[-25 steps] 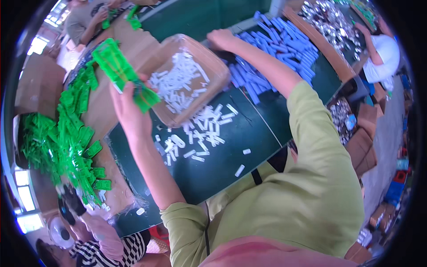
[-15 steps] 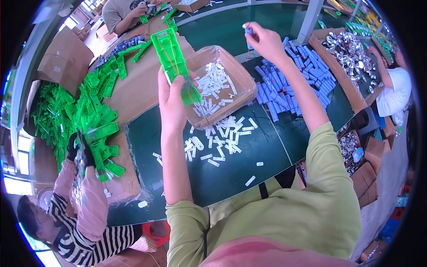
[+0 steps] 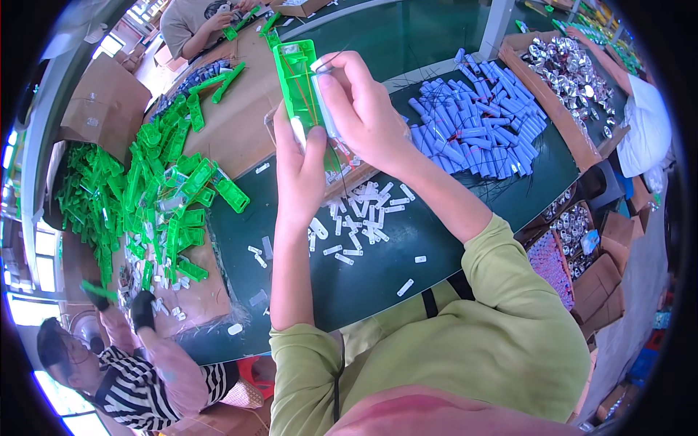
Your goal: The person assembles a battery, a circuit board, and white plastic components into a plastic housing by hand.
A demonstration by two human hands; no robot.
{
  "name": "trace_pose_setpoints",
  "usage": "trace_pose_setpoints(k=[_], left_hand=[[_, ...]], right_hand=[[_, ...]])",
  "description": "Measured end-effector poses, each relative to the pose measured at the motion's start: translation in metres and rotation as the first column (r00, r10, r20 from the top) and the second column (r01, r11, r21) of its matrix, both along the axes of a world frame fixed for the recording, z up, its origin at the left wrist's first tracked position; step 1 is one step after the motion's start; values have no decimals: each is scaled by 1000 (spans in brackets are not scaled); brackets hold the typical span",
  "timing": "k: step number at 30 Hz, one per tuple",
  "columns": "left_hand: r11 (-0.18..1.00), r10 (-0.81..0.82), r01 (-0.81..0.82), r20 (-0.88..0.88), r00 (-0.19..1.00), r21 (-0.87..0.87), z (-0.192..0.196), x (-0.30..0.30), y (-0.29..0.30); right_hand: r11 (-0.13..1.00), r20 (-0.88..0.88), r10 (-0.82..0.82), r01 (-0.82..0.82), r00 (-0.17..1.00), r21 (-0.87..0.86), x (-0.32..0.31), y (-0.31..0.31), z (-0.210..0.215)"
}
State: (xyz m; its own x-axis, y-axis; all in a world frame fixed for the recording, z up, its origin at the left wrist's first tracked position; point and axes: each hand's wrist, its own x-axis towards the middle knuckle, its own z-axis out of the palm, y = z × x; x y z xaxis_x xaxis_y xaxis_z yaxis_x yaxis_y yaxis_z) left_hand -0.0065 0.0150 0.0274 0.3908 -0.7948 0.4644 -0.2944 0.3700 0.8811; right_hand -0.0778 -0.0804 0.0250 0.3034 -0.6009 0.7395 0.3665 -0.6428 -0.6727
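Note:
My left hand is closed around the lower part of a long green plastic casing, held upright with its open side facing me. Thin wires run along the inside of the casing. At its right edge, my right hand pinches a pale blue cylindrical battery cell, mostly covered by the fingers. Whether the cell touches the casing I cannot tell. Small white plastic strips lie scattered on the green table below my hands.
To the right is a heap of blue battery cells with wires. Past it, a carton holds shiny reflector cups. Green casings pile up on the left, where a co-worker in dark gloves works. Another person's hands handle green parts at the back.
My right hand has brought the battery cell down and left to the casing. The casing has shifted slightly right. On the left, the co-worker's gloved hands have moved back from the pile.

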Motion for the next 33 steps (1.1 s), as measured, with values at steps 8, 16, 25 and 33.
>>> trace_pose_setpoints(k=[8,16,25,33], left_hand=[[998,46,-47,25,999,49,-11,5,-8],[991,58,-69,93,994,118,-15,3,-8],[990,1,6,-48,999,141,-17,1,-10],[986,48,-40,-44,998,163,-22,6,-11]], right_hand=[[995,2,-103,103,995,16,7,-6,-5],[938,18,-324,323,946,-126,14,-11,-6],[982,55,-186,182,981,58,21,-20,-20],[982,-120,-182,187,976,29,18,-15,-18]])
